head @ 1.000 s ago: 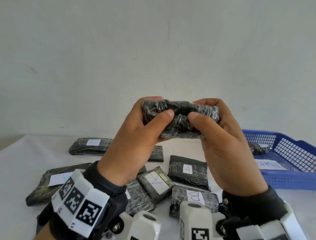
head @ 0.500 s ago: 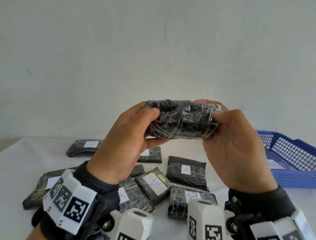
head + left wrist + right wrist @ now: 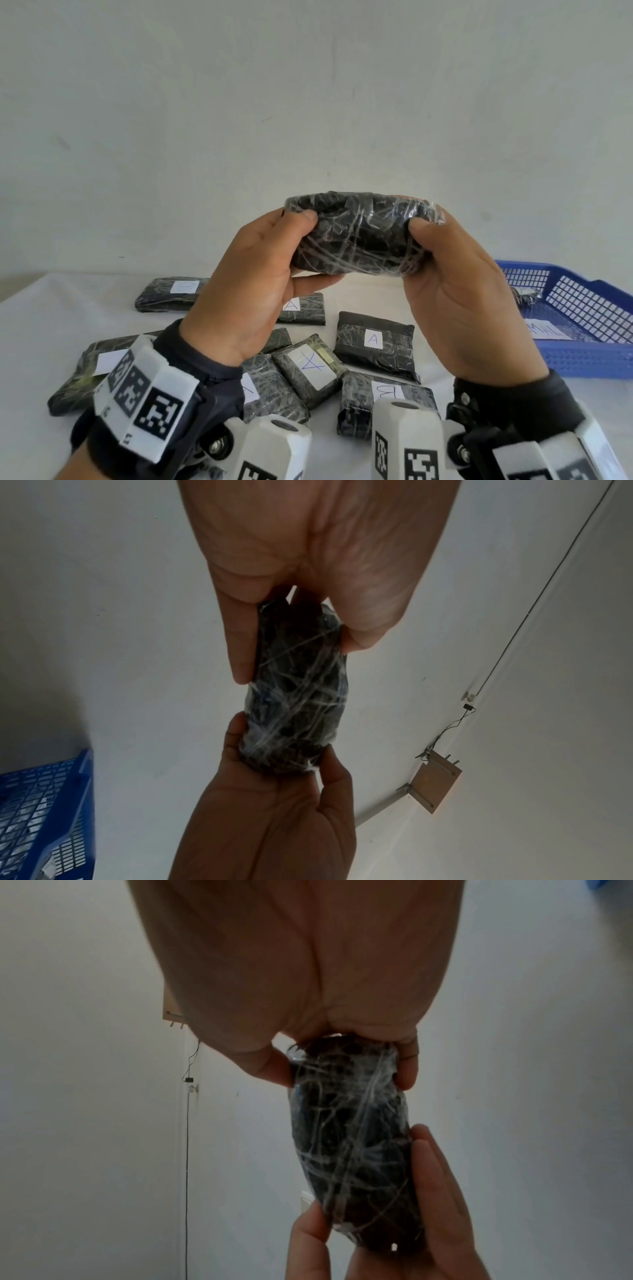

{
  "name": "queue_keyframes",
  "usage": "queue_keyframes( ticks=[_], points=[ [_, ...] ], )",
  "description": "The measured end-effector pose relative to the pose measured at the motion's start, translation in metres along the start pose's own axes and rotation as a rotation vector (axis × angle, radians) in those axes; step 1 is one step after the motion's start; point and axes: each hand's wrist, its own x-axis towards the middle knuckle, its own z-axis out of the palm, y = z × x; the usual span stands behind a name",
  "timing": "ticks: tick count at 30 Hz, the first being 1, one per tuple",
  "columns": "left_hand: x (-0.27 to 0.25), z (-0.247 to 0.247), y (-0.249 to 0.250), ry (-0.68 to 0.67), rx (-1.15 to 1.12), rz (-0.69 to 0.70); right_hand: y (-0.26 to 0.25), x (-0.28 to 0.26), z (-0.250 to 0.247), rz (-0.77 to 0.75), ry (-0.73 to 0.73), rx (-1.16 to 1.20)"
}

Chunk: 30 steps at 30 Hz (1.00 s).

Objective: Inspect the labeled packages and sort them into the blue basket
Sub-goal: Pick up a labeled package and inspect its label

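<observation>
Black film-wrapped package [image 3: 359,236] held raised between left hand [image 3: 255,291] and right hand [image 3: 459,298], each end pinched by thumb against fingers. No label seen on facing side. Risk: slippery film, package dropped among labelled packages [image 3: 375,346] below grip; label misread, wrongly sorted into blue basket [image 3: 589,359], beside right hand.

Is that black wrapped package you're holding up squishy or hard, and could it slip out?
Probably squishy: the black package sags between the left hand and right hand, and the thumbs dent it. Its shiny plastic wrap may be a bit slippery, so holding both ends helps. It seems light, since fingertips alone carry it.
</observation>
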Motion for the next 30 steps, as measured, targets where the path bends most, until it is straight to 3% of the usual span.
queue_keyframes(
  ticks=[4,7,11,14,18,22,26,30],
  points=[
    [0.000,0.001,-0.001,-0.028,0.007,-0.019,-0.002,0.001,-0.003,0.038,0.091,0.038],
    [0.001,-0.001,-0.002,-0.006,0.056,-0.032,-0.003,-0.001,-0.004,0.049,0.048,0.015],
    [-0.001,-0.005,0.000,-0.020,0.160,-0.086,-0.002,0.002,0.004,0.016,0.115,0.025],
    [-0.002,-0.002,-0.004,0.008,0.221,0.011,0.003,0.004,0.007,0.077,0.118,0.112],
    [0.000,0.003,-0.007,0.059,0.179,0.131,0.008,0.004,0.003,0.082,0.037,-0.065],
    [0.000,0.002,-0.006,0.066,0.260,0.136,0.004,0.004,0.004,0.146,0.135,0.186],
    [-0.002,0.004,-0.005,0.086,0.297,0.090,0.006,0.003,0.008,0.181,0.209,0.105],
    [-0.005,0.004,-0.001,0.079,0.312,0.105,0.004,0.000,0.014,0.162,0.152,-0.017]
  ],
)
